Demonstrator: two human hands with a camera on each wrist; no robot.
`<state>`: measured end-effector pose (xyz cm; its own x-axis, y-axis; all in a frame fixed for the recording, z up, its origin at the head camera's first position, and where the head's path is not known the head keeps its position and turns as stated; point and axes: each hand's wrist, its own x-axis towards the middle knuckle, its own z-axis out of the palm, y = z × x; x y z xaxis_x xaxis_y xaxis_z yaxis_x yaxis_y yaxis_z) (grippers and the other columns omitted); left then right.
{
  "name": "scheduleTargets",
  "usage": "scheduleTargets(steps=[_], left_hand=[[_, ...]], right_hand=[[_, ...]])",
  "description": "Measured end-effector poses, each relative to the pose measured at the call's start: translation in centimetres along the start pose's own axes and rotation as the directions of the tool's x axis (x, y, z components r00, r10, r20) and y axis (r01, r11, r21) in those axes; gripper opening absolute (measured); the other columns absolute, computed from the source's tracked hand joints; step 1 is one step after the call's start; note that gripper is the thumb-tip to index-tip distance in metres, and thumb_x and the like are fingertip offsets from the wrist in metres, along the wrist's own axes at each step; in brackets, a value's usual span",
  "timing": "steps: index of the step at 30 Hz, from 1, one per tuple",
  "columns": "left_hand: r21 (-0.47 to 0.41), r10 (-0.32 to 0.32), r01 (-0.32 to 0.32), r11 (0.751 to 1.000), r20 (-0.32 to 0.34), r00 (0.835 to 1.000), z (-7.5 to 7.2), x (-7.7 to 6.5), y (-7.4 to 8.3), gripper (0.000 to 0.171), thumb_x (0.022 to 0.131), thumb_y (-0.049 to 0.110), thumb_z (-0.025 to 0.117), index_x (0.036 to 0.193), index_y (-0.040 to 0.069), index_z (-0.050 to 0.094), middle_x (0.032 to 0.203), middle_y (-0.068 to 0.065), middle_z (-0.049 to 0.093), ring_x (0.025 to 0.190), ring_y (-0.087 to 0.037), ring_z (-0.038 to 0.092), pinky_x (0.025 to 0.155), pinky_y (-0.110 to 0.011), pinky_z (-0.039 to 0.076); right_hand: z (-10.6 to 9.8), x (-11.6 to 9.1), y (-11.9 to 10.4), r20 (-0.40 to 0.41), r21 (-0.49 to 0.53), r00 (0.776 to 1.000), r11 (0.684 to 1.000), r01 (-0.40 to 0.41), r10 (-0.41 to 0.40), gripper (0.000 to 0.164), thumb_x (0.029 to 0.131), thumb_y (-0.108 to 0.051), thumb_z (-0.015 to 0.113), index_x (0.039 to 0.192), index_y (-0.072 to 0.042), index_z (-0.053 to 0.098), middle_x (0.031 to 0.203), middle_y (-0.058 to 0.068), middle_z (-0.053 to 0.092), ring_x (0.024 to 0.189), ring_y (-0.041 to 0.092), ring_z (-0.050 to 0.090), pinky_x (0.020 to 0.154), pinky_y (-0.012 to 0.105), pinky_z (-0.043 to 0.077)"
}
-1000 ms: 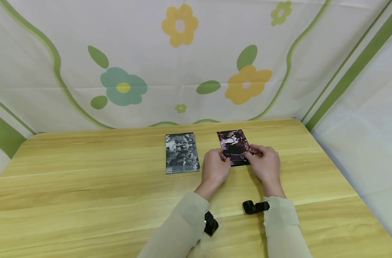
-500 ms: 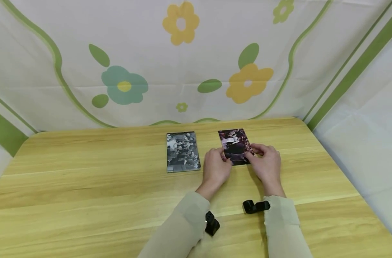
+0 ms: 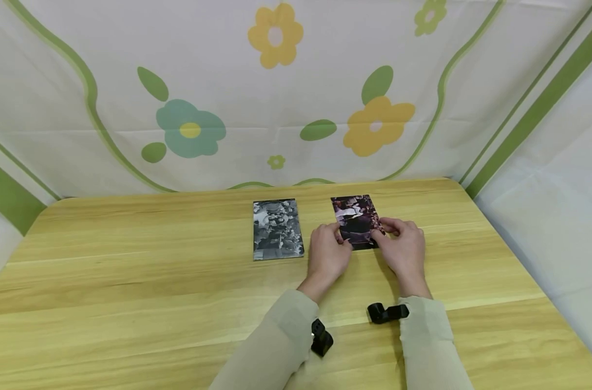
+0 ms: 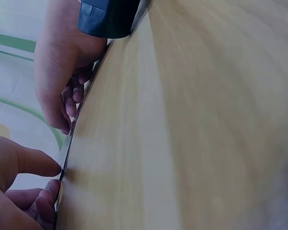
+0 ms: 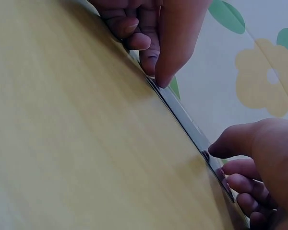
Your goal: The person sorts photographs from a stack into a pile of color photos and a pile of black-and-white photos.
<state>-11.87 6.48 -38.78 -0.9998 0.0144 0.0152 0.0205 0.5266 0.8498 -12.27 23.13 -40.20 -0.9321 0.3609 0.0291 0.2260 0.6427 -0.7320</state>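
A dark coloured photo card (image 3: 355,216), with a white shape and purple tones, lies at the right of the wooden table. My left hand (image 3: 326,252) holds its left lower edge between thumb and fingers. On the opposite side, my right hand (image 3: 404,246) pinches the right edge, thumb on top of the picture. The right wrist view shows the card (image 5: 185,122) edge-on as a thin strip, low against the table. To the left, apart from both hands, lies a black-and-white photo card (image 3: 277,230) of a crowd.
The wooden table (image 3: 144,292) reaches back to a white cloth (image 3: 257,103) printed with flowers and green lines. Black wrist cameras (image 3: 387,312) sit at both sleeve cuffs. A white cloth side (image 3: 559,189) runs along the table's right edge.
The head view has shifted slightly, so everything sits a little farther right in it. Both hands keep their hold on the coloured photo card, with hardly any movement.
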Motion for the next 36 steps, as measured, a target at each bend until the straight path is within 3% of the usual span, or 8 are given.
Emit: scheduleTargets(steps=[6,14,21,28,36], left_hand=[[-0.021,-0.025,0.025,0.999,-0.013,1.000,0.1,-0.1,0.0,0.049,0.089,0.000,0.074,0.137,-0.003,0.070,0.088,-0.004,0.065,0.087,-0.019,0.057,0.078,-0.033,0.051],[-0.073,-0.084,0.081,0.994,-0.032,0.996,0.0,-0.3,0.1,0.047,0.089,0.002,0.078,0.136,0.001,0.071,0.092,-0.003,0.068,0.084,-0.015,0.057,0.078,-0.033,0.053],[-0.256,-0.125,0.118,0.959,-0.011,0.992,-1.2,-0.5,0.6,0.034,0.094,0.003,0.075,0.128,0.003,0.074,0.095,-0.003,0.072,0.081,-0.010,0.062,0.074,-0.026,0.055],[-0.303,-0.095,0.078,0.950,-0.044,0.994,-4.7,-0.7,0.4,0.029,0.095,0.006,0.075,0.124,0.002,0.076,0.101,-0.007,0.076,0.086,-0.014,0.065,0.078,-0.027,0.056],[-0.374,-0.138,0.077,0.924,-0.141,0.980,-9.9,-1.4,-1.9,0.029,0.094,0.005,0.075,0.122,0.003,0.076,0.108,-0.011,0.076,0.098,-0.022,0.068,0.085,-0.027,0.056]], right_hand=[[0.0,-0.1,-0.2,-0.002,0.048,0.999,0.998,-0.033,0.033,0.046,0.096,-0.030,0.077,0.138,-0.009,0.073,0.130,0.018,0.065,0.123,0.035,0.052,0.095,0.040,0.038],[0.1,-0.4,-1.2,-0.063,0.147,0.997,0.988,-0.044,0.054,0.048,0.097,-0.035,0.078,0.138,-0.011,0.072,0.129,0.014,0.066,0.119,0.029,0.060,0.099,0.035,0.044],[0.3,-1.1,-3.5,-0.013,0.254,1.000,0.967,-0.022,0.026,0.043,0.099,-0.034,0.078,0.137,-0.014,0.073,0.126,0.009,0.066,0.110,0.019,0.060,0.087,0.024,0.048],[0.9,-2.1,-5.6,0.106,0.386,0.994,0.922,-0.034,-0.007,0.040,0.101,-0.032,0.076,0.137,-0.014,0.073,0.114,0.000,0.069,0.105,0.014,0.060,0.079,0.018,0.052],[1.7,-3.3,-7.1,0.206,0.418,0.976,0.908,-0.018,-0.075,0.042,0.103,-0.032,0.075,0.140,-0.014,0.070,0.121,0.003,0.070,0.109,0.016,0.061,0.085,0.019,0.053]])
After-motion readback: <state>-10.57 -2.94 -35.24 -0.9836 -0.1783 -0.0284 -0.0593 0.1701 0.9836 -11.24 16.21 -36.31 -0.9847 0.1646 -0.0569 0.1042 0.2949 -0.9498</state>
